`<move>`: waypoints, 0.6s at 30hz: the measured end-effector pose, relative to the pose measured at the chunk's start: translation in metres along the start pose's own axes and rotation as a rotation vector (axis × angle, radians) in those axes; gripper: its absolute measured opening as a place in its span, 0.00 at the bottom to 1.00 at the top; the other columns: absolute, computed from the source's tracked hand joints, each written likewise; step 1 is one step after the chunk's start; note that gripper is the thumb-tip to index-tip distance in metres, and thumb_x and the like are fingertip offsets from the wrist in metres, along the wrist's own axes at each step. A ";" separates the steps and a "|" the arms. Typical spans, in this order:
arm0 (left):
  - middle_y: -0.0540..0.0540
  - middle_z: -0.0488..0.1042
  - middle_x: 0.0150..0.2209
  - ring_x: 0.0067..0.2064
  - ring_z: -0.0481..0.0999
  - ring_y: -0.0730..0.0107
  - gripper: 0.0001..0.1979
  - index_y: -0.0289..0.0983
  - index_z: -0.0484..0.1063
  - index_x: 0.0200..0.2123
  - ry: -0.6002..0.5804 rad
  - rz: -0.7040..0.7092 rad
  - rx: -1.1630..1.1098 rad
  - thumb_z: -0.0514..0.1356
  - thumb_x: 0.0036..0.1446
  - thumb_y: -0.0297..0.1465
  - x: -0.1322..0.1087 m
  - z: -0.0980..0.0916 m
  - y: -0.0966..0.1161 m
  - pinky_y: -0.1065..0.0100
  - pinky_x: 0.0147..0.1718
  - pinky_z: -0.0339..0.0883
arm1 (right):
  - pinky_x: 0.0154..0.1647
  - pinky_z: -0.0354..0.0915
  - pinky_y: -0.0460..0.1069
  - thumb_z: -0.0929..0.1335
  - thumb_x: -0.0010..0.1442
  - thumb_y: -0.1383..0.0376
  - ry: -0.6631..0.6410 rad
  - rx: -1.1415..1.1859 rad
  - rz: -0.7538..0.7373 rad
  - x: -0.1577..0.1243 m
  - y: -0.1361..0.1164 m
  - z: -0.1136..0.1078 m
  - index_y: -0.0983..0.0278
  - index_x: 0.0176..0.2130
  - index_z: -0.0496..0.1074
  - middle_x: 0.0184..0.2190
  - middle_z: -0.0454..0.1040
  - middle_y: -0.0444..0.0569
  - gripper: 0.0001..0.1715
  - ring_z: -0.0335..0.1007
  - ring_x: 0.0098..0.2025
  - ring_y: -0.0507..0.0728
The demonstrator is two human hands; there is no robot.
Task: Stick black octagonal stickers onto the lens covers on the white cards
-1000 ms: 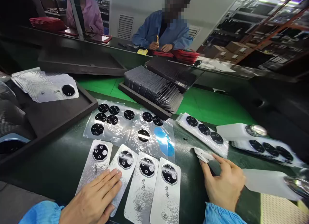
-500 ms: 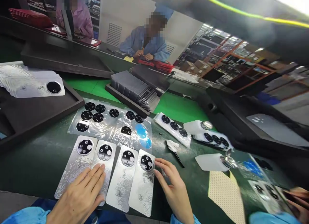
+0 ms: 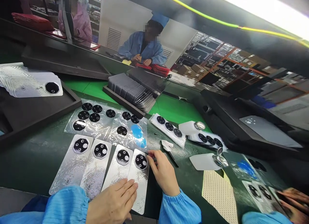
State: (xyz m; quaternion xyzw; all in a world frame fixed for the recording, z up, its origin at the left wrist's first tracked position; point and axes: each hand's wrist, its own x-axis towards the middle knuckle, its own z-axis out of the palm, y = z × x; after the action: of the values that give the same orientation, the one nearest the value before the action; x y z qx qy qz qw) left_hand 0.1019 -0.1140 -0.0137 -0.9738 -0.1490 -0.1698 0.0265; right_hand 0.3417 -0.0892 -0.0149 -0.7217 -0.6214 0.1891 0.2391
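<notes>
Four silvery phone back panels stand in two pairs on the dark green table, each with a black octagonal camera plate at its top. My left hand point(image 3: 116, 198) lies flat, fingers stretched out together, across the lower parts of the third panel point(image 3: 115, 174) and the fourth panel point(image 3: 138, 188). At the fourth panel's upper right corner, my right hand point(image 3: 164, 172) has thumb and fingertips drawn together against the edge, beside its camera plate point(image 3: 140, 161). To the left, a second panel point(image 3: 95, 174) and a first panel point(image 3: 71, 166) lie partly behind my left sleeve.
Behind the panels, clear film point(image 3: 106, 129) carries several black camera plates. Right of my hands are black tweezers point(image 3: 172, 158), a white dispenser bottle point(image 3: 205, 162) and a dotted sheet point(image 3: 218, 195). A black tray point(image 3: 48, 117) stands left. A co-worker's hand point(image 3: 293, 201) works far right.
My left hand has moved right from the left pair of panels onto the right pair. My right fingers have drawn in at the fourth panel's top corner. The camera view has shifted slightly.
</notes>
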 end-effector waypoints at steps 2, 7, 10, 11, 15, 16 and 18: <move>0.41 0.71 0.59 0.59 0.70 0.61 0.20 0.28 0.69 0.55 0.009 -0.004 0.010 0.51 0.70 0.38 -0.001 -0.001 0.001 0.61 0.59 0.61 | 0.41 0.66 0.55 0.59 0.65 0.55 -0.021 0.011 0.004 0.003 0.000 -0.001 0.59 0.40 0.68 0.38 0.71 0.49 0.14 0.69 0.43 0.60; 0.43 0.71 0.59 0.60 0.70 0.62 0.18 0.29 0.69 0.54 0.030 -0.015 0.024 0.51 0.71 0.35 0.000 -0.003 0.003 0.61 0.59 0.61 | 0.38 0.65 0.53 0.59 0.65 0.52 -0.048 0.043 0.012 0.008 0.000 -0.005 0.59 0.35 0.68 0.35 0.70 0.47 0.17 0.69 0.37 0.58; 0.43 0.71 0.59 0.60 0.69 0.62 0.18 0.29 0.69 0.55 0.038 -0.021 0.018 0.51 0.70 0.35 0.000 0.000 0.004 0.61 0.60 0.61 | 0.37 0.64 0.52 0.58 0.66 0.52 -0.060 0.056 0.005 0.008 -0.001 -0.008 0.59 0.33 0.68 0.33 0.69 0.47 0.19 0.68 0.36 0.58; 0.43 0.71 0.59 0.60 0.69 0.61 0.18 0.29 0.69 0.55 0.040 -0.024 0.014 0.52 0.70 0.35 0.000 0.001 0.004 0.61 0.59 0.62 | 0.36 0.64 0.52 0.58 0.66 0.52 -0.062 0.059 0.002 0.008 -0.002 -0.008 0.59 0.33 0.68 0.33 0.69 0.47 0.19 0.68 0.35 0.57; 0.41 0.71 0.59 0.60 0.69 0.61 0.18 0.28 0.69 0.54 0.039 -0.035 -0.014 0.53 0.69 0.34 0.000 0.000 0.005 0.61 0.59 0.63 | 0.35 0.63 0.51 0.58 0.67 0.52 -0.062 0.079 -0.021 0.008 -0.005 -0.010 0.59 0.33 0.68 0.34 0.69 0.47 0.18 0.68 0.36 0.57; 0.42 0.72 0.58 0.60 0.70 0.61 0.18 0.28 0.69 0.54 0.040 -0.036 -0.021 0.53 0.69 0.34 0.000 -0.001 0.005 0.60 0.58 0.63 | 0.34 0.63 0.50 0.58 0.67 0.52 -0.062 0.087 -0.028 0.008 -0.005 -0.010 0.59 0.33 0.68 0.34 0.69 0.47 0.18 0.68 0.35 0.57; 0.41 0.72 0.58 0.59 0.70 0.60 0.18 0.28 0.69 0.54 0.046 -0.031 -0.029 0.54 0.69 0.35 0.001 -0.002 0.005 0.60 0.58 0.64 | 0.33 0.62 0.50 0.59 0.67 0.52 -0.059 0.106 -0.040 0.008 -0.005 -0.009 0.59 0.33 0.68 0.33 0.70 0.46 0.19 0.68 0.33 0.56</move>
State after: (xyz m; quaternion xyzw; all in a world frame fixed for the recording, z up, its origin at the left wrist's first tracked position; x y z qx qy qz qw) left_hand 0.1037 -0.1185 -0.0115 -0.9675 -0.1612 -0.1946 0.0133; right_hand 0.3443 -0.0818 -0.0042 -0.6896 -0.6318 0.2378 0.2622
